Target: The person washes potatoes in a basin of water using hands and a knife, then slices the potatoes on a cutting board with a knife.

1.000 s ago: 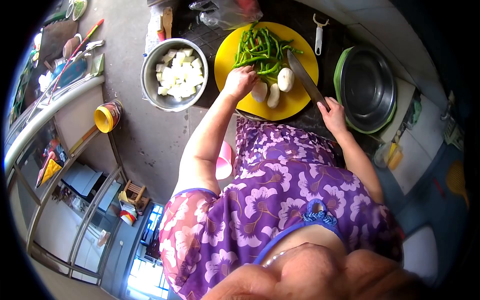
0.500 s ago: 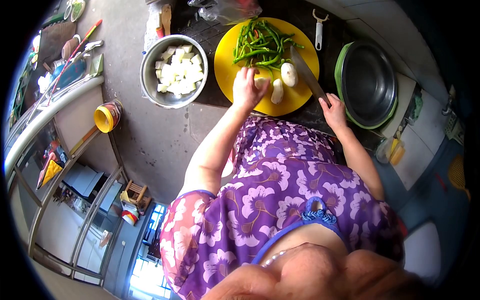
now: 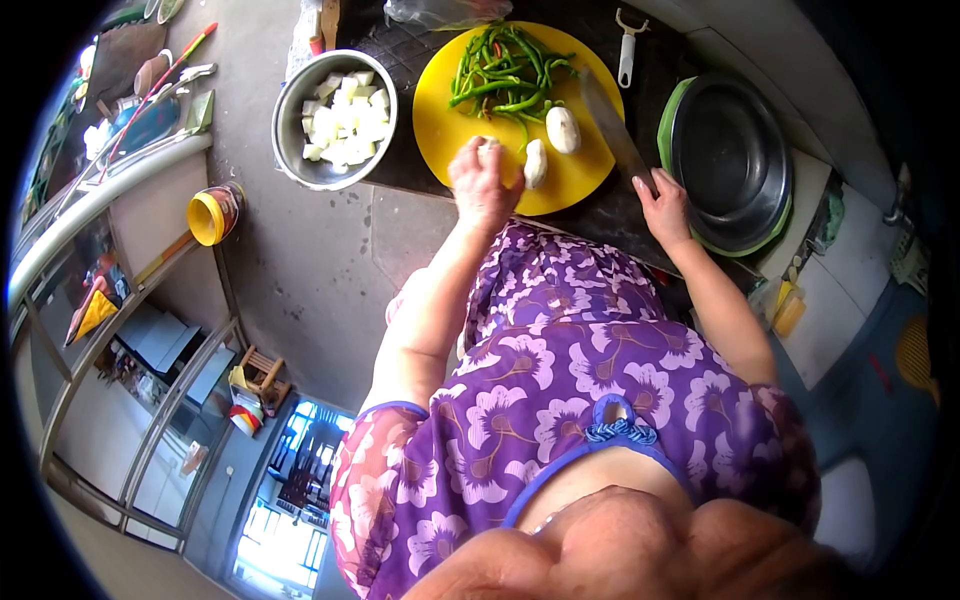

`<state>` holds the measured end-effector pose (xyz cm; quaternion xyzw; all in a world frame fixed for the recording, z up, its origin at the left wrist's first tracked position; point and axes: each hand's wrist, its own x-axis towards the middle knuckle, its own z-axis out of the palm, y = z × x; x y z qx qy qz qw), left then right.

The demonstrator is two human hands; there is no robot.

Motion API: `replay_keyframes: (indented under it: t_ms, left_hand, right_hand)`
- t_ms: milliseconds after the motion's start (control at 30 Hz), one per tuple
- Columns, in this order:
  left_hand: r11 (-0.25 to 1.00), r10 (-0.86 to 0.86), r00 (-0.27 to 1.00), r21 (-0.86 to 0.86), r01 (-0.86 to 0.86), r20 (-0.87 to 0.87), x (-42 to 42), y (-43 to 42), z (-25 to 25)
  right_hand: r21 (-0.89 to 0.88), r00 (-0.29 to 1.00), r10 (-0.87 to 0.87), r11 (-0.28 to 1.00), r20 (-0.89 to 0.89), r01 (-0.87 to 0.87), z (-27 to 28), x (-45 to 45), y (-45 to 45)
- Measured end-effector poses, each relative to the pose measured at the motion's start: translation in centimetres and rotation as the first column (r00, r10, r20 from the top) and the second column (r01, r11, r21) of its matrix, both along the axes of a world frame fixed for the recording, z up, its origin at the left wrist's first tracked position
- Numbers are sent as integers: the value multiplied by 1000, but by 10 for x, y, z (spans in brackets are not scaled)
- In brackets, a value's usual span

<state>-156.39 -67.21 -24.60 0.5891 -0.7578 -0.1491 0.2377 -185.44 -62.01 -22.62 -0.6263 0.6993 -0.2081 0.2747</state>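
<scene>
My right hand (image 3: 666, 208) grips the handle of a kitchen knife (image 3: 615, 128), its broad blade slanting over the right side of a round yellow cutting board (image 3: 440, 110). At the board's lower left edge, the fingers of my left hand (image 3: 484, 190) are curled round a white peeled vegetable piece (image 3: 488, 150), mostly covered by them. To its right lie a smaller white piece (image 3: 536, 164) and a rounder white one (image 3: 563, 130). A heap of long green peppers (image 3: 510, 70) covers the upper part of the board.
Left of the board stands a metal bowl (image 3: 283, 135) of white cubes (image 3: 345, 120). On the right is a dark basin (image 3: 730, 165) with a green one (image 3: 668, 125) under it. A white peeler (image 3: 627, 60) and a plastic bag (image 3: 445, 12) lie behind; a yellow bucket (image 3: 207, 218) stands far left.
My left hand has drawn the white piece leftward and toward me, away from the other two. My right hand keeps the knife in nearly the same place. The whole view has shifted slightly.
</scene>
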Motion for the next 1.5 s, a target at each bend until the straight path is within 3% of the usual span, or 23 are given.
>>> replay_keyframes:
  t_ms: [33,67,100,167,467,567,633,767,933,1033,1100,1200,1267,1300,1367,1467,1500]
  left_hand:
    - [995,-89,995,51,91,-47,-8,4,3]
    - [988,-134,991,70,135,-22,-19,7,-8]
    - [962,-114,992,254,97,53,-31,10,-13]
    - [937,-72,995,346,42,74,-49,10,-36]
    - [973,36,997,231,-20,-63,-56,-24,-52]
    - [997,75,996,37,-73,-40,-45,-30,-41]
    - [972,229,973,-50,-228,29,-31,-25,-36]
    - [944,324,946,76,-321,-25,-9,-8,-32]
    - [933,329,940,185,-308,-94,-12,-5,-40]
    - [956,281,960,89,-279,-14,-21,-4,-32]
    - [989,141,990,-55,-139,18,-35,-7,-29]
    - [984,-148,987,94,154,-64,-73,-10,-33]
    - [950,-302,953,95,298,30,-104,-25,-32]
    - [931,-363,926,2,365,104,-116,-36,-29]
    - [899,-423,883,-28,437,205,-131,-55,-35]
    - [836,-549,836,32,548,30,-145,-73,-70]
    - [832,-551,833,114,543,54,-144,-75,-63]
  right_hand:
    - [45,995,-89,995,44,87,-2,2,1]
    - [39,998,-54,998,37,53,-6,-1,-1]
    - [34,999,-19,999,30,18,-11,-3,-2]
    - [114,999,29,993,33,-33,-7,-4,-11]
    - [117,1000,18,993,2,-18,-31,11,-18]
    - [116,999,41,992,0,-41,-39,5,-21]
    - [131,999,54,990,5,-54,-40,2,-23]
    - [147,999,24,989,-34,-19,-44,-7,-20]
    - [150,995,-27,988,-96,41,-45,-22,-17]
    - [99,991,-61,992,-120,73,-52,-32,-11]
    - [117,986,-81,988,-149,99,-58,-41,-8]
    - [160,978,-115,977,-175,143,-58,-44,-6]
    - [170,969,-141,969,-202,177,-49,-40,-4]
    - [178,971,-142,968,-192,177,-44,-36,-5]
    - [198,975,-140,965,-170,173,-38,-27,-8]
    - [144,972,-195,966,-134,214,-39,-18,-9]
    - [134,968,-216,963,-124,232,-40,-16,-8]
